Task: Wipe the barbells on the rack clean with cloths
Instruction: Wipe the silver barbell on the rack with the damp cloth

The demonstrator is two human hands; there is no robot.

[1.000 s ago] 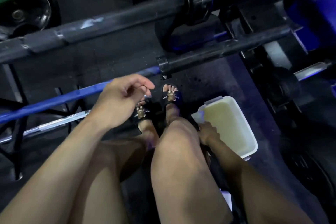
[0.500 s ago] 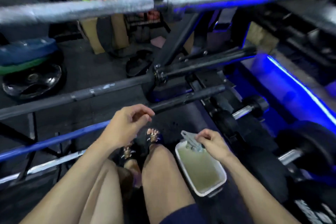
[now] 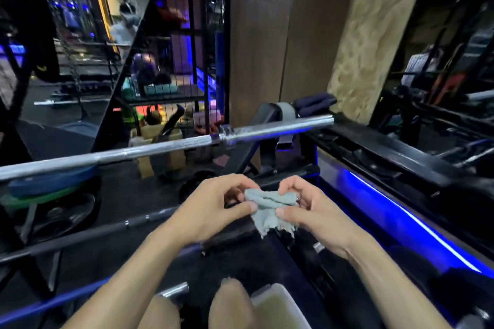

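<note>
A small grey-blue cloth hangs bunched between both hands in front of me. My left hand pinches its left edge with thumb and fingers. My right hand pinches its right edge the same way. A silver barbell lies across the rack just beyond the hands, higher up. A dark barbell runs lower, passing behind my left forearm. A blue bar crosses at the lower left.
A white tub of cloudy water stands by my right knee at the bottom edge. Weight plates are stacked at the left. A blue light strip lines the black frame on the right. Wire shelving stands behind.
The view has tilted upward. My right hand lifted the cloth from the tub, and my left hand came over to take its other edge.
</note>
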